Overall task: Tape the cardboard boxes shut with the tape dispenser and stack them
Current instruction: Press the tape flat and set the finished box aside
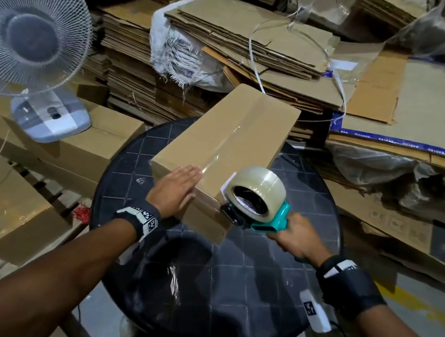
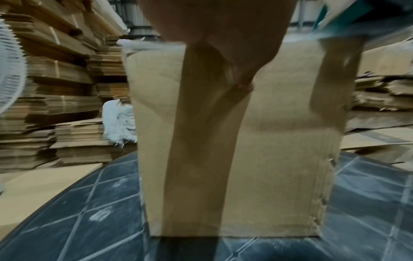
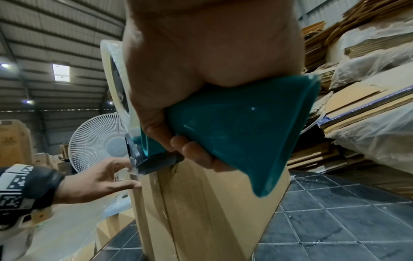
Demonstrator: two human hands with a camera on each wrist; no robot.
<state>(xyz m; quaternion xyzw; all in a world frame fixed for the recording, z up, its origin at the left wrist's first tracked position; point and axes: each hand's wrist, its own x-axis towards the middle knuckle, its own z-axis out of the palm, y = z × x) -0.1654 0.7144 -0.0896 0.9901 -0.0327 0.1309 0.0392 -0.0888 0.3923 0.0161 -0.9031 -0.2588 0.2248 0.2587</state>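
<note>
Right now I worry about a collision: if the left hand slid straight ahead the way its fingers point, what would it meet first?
Likely the strip of clear tape along the cardboard box top; the left hand already lies flat beside it.

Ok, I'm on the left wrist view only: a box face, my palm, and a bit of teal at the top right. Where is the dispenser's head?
Observer: The tape dispenser has its head at the near top edge of the box. The right hand grips its handle.
Operator: Is any tape down on the top?
Observer: Yes. The head view shows a clear tape strip running along the top seam from the far end to the dispenser.
Operator: And where is my left hand on the top?
Observer: The left hand lies flat with straight fingers at the box's near end, just left of the strip.
</note>
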